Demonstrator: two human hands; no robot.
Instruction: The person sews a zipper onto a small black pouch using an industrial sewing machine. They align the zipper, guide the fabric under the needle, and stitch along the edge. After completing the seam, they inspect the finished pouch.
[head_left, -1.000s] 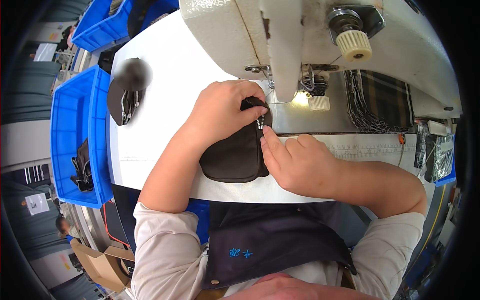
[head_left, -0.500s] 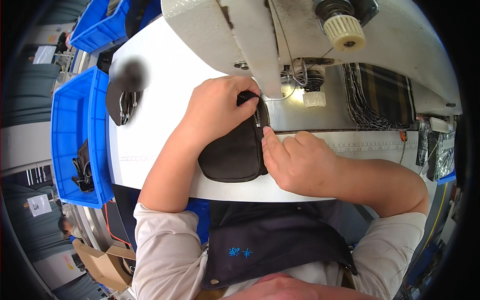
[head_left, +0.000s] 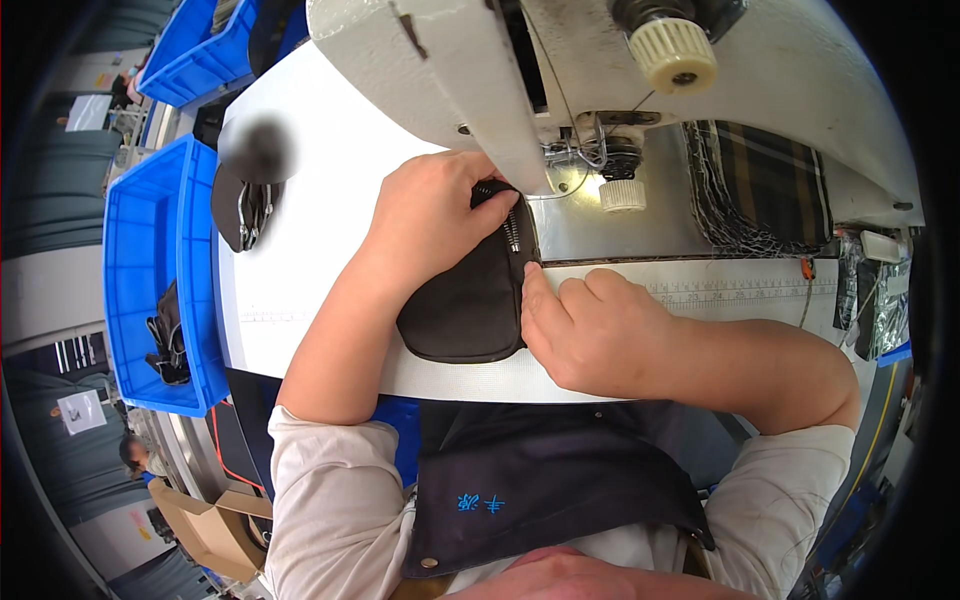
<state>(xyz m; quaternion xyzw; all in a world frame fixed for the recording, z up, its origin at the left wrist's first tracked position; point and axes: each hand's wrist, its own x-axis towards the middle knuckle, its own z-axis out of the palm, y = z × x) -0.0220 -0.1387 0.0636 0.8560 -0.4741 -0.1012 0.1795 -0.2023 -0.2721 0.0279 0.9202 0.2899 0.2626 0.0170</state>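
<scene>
Over the last second, the right hand (head_left: pixel 605 335) has slid its fingertips off the lower end of the zip (head_left: pixel 514 235), down the right edge of the dark pouch (head_left: pixel 460 315), while the sewing machine (head_left: pixel 440 75) sits further left in view, probably from a head lean. The pouch has hardly shifted on the white table (head_left: pixel 310 270), so this looks like steadying its edge. The left hand (head_left: pixel 430 215), at the pouch's eleven o'clock, pinches its top; the right, at three, touches the edge, though whether it grips or presses I cannot tell. The machine, at one o'clock, hides the needle area; the left thumb covers the zip's upper end. At ten, a dark bundle (head_left: pixel 232 205) is partly blurred.
</scene>
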